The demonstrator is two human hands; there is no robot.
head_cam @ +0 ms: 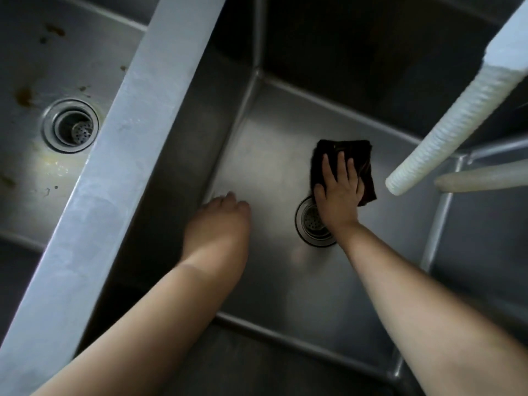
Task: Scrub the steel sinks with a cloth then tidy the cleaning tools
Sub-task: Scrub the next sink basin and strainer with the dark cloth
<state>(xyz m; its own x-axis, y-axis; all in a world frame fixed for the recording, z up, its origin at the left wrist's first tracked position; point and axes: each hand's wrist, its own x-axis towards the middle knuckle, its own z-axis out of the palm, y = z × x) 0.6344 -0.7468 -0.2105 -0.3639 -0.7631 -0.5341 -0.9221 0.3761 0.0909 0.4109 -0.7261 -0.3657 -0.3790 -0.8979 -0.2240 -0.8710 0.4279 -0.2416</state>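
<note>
I look straight down into the middle steel sink (268, 155). My right hand (338, 195) lies flat with spread fingers on a dark brown cloth (358, 154), pressing it on the sink floor just beyond the drain (310, 224). The wrist covers part of the drain. My left hand (220, 218) reaches down to the sink floor near its left wall; the fingers curl under, and I cannot see whether they hold anything.
A broad steel divider (120, 155) separates this sink from the left sink (31, 81), which has brown stains and its own drain (71, 125). A white ribbed hose (445, 121) hangs over the right side, a second hose (483, 178) behind it. Another basin (485, 252) lies right.
</note>
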